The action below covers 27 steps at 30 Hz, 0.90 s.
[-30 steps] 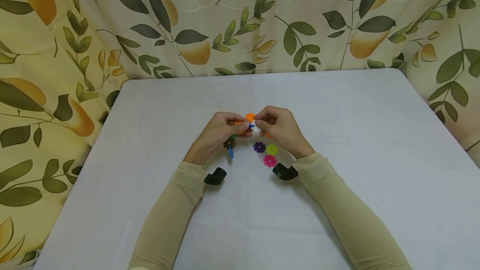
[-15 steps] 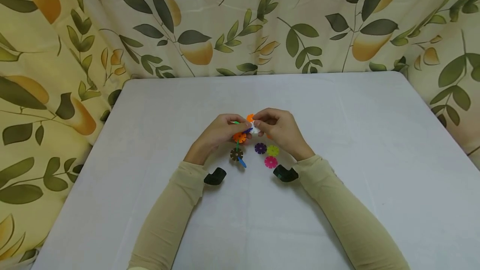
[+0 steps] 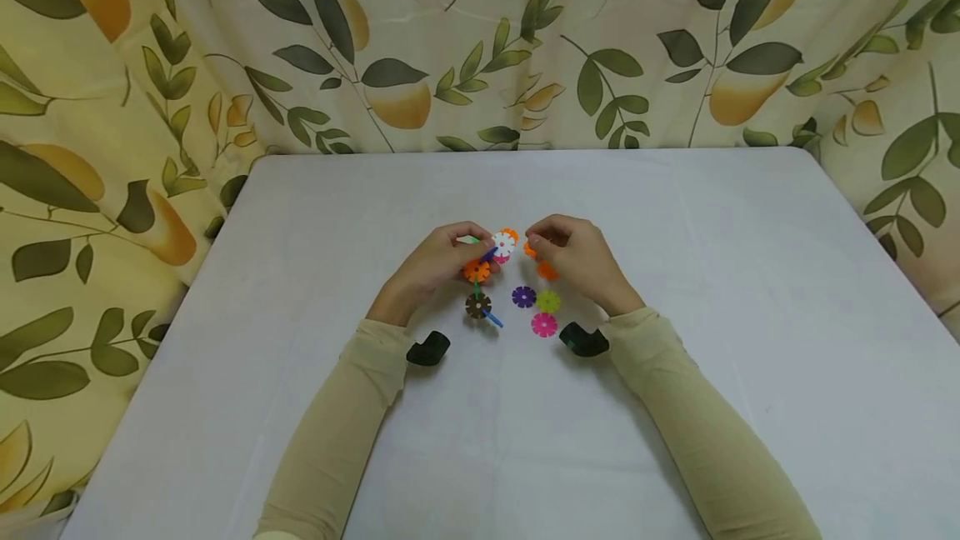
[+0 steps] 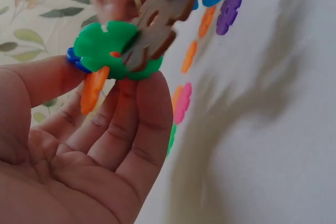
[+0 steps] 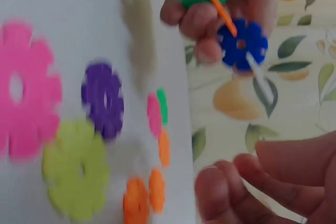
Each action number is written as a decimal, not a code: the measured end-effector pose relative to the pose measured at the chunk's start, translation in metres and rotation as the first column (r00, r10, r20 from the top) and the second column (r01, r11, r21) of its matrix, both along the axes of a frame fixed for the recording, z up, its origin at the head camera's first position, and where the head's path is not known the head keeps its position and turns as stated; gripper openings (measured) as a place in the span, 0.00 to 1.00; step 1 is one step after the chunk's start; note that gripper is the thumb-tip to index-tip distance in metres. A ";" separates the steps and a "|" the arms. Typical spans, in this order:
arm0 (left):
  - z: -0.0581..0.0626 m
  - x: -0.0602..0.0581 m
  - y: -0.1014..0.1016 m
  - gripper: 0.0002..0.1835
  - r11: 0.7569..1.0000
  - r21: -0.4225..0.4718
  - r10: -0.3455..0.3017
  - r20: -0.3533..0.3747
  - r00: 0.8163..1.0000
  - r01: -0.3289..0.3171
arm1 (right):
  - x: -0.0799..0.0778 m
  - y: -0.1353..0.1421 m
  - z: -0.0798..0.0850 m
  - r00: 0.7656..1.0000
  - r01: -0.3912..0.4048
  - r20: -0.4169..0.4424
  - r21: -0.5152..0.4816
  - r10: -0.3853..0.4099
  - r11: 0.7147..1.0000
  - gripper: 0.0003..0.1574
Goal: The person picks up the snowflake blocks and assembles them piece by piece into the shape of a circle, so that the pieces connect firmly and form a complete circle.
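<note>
My left hand pinches a chain of slotted flower-shaped plastic discs between thumb and fingers, raised over the table. The chain joins a white disc, a dark blue disc, an orange disc, a green disc, a brown disc and a light blue disc. The white disc sticks out from the blue one towards my right hand. In the right wrist view that hand holds nothing; its thumb and loosely bent fingers are apart from the chain.
Loose discs lie on the white table: purple, yellow-green, pink and orange. More orange, pink and green ones lie behind, partly hidden. Black curved pieces sit by both wrists. A leaf-patterned curtain hangs behind.
My right hand has let go of the white disc and moved right, away from the chain. The white disc now faces the head camera. Earlier, the chain's brown and light blue end swung right and down.
</note>
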State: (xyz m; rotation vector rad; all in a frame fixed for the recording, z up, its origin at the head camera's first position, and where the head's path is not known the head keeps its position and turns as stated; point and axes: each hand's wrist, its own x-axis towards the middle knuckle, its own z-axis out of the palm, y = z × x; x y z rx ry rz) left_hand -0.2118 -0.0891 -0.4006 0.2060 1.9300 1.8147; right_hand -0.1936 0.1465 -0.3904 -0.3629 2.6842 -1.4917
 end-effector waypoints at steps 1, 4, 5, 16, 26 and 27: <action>0.000 0.000 -0.001 0.09 1.000 0.004 -0.001 0.000 1.000 0.001 | -0.001 0.004 -0.001 1.000 0.000 0.004 0.046 0.000 0.999 0.13; -0.002 -0.001 -0.004 0.09 1.000 -0.003 -0.004 -0.006 1.000 0.004 | -0.005 0.016 -0.004 1.000 -0.002 0.029 0.170 -0.003 0.985 0.13; -0.003 -0.002 -0.004 0.08 1.000 -0.005 -0.008 -0.008 1.000 0.008 | -0.006 0.019 -0.005 0.999 -0.006 0.043 0.198 -0.002 0.980 0.14; -0.014 -0.004 -0.011 0.08 0.991 -0.128 -0.043 -0.041 0.998 0.037 | -0.012 0.031 -0.019 0.983 -0.148 0.149 0.297 0.107 0.943 0.13; -0.009 -0.003 -0.010 0.14 0.989 -0.145 -0.027 -0.088 0.996 0.014 | -0.012 0.025 -0.017 0.980 -0.190 0.121 0.342 0.158 0.920 0.12; -0.009 -0.003 -0.009 0.13 0.991 -0.132 -0.030 -0.084 0.996 0.019 | -0.012 0.024 -0.016 0.981 -0.185 0.120 0.351 0.152 0.918 0.12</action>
